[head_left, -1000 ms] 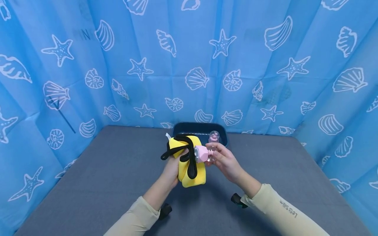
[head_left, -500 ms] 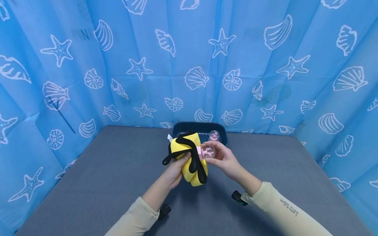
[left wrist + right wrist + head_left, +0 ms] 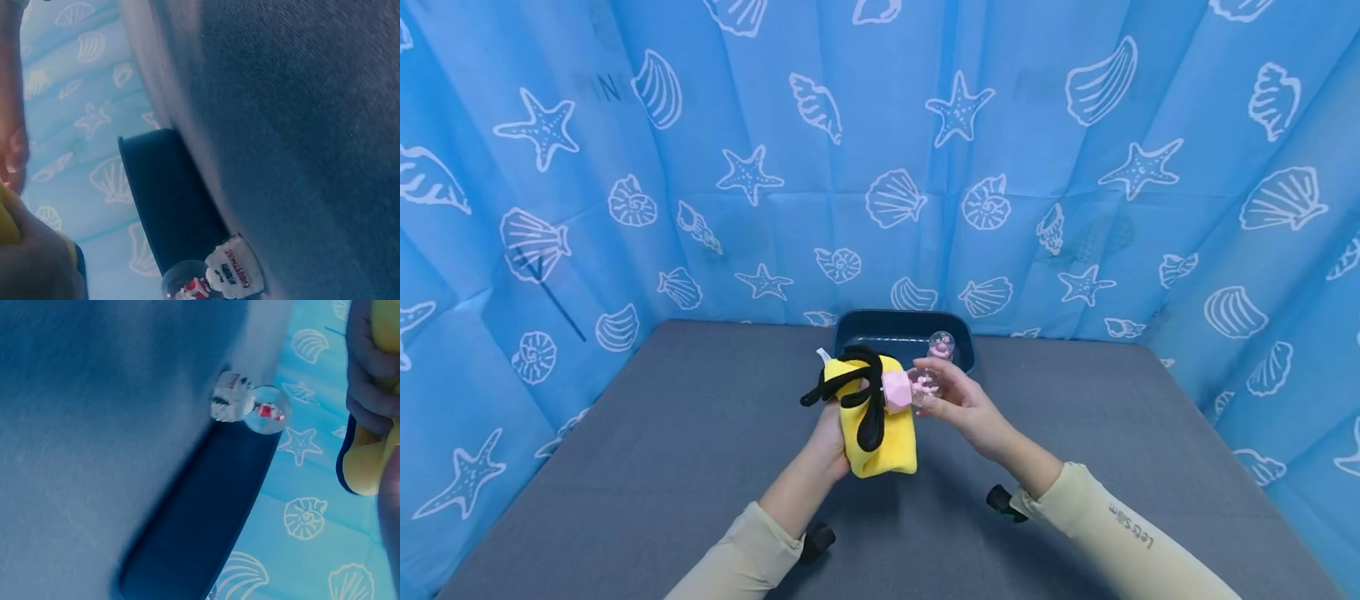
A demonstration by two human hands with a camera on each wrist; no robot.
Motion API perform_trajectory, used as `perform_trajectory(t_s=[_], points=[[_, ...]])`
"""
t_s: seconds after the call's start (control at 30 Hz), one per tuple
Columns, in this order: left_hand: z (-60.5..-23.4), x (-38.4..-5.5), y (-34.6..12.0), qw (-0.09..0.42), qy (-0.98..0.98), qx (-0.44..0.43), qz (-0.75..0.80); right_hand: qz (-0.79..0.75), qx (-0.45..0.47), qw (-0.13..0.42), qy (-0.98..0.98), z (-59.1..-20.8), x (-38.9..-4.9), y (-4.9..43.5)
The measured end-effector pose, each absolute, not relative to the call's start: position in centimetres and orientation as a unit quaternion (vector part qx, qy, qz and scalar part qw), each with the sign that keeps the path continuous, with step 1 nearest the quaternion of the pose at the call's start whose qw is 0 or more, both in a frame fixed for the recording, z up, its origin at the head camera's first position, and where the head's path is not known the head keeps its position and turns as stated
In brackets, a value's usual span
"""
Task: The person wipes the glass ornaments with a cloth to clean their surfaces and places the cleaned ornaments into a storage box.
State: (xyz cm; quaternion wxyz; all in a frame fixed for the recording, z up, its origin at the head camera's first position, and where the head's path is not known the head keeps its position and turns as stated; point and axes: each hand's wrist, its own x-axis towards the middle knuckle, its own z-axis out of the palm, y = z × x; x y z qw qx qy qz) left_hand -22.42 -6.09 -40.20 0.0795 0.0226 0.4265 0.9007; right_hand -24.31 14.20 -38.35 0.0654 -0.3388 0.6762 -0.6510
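My left hand (image 3: pixel 829 435) grips a folded yellow cloth (image 3: pixel 891 446) with black edging and a small white tag. My right hand (image 3: pixel 964 408) pinches the clear ball of a small snow globe (image 3: pixel 897 392), which lies sideways with its pink faceted base against the cloth. Pink shapes show inside the ball. In the left wrist view part of the left hand (image 3: pixel 37 269) and the cloth fill the lower left. The right wrist view catches fingers (image 3: pixel 369 369) around the cloth, while the pink globe is hidden there.
A dark blue tray (image 3: pixel 880 323) stands at the table's back edge, a second pink globe (image 3: pixel 941 345) at its right end. The wrist views show a snow globe with a white lettered base (image 3: pixel 231 397) by the tray. A blue shell-print curtain (image 3: pixel 865 208) hangs behind the grey table (image 3: pixel 715 400).
The pink globe has turned in my right fingers, with its base moving into the cloth and showing again now. My left hand has shifted the cloth's folds around it.
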Motion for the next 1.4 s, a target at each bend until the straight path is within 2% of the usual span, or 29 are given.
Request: perform_trajectory(t_s=[0.2, 0.43, 0.73, 1.2, 1.4], points=[[-40.4, -22.6, -5.8, 0.036, 0.432, -0.03, 0.9, -0.619, -0.283, 0.083, 0.728, -38.3, -24.3, 13.5], [-40.7, -22.5, -5.9, 0.044, 0.469, -0.023, 0.882, -0.67, -0.2, 0.047, 0.713, -38.1, -24.5, 12.8], [-41.0, -22.4, -7.8, 0.044, 0.478, -0.051, 0.876, -0.67, -0.169, 0.042, 0.722, -36.9, -25.4, 13.1], [-41.5, -22.4, -9.5, 0.034, 0.47, -0.103, 0.876, -0.646, -0.1, 0.082, 0.752, -33.8, -30.1, 14.0], [-41.7, -22.3, -9.7, 0.033, 0.476, -0.1, 0.873, -0.595, -0.101, 0.094, 0.792, -33.4, -32.4, 14.1]])
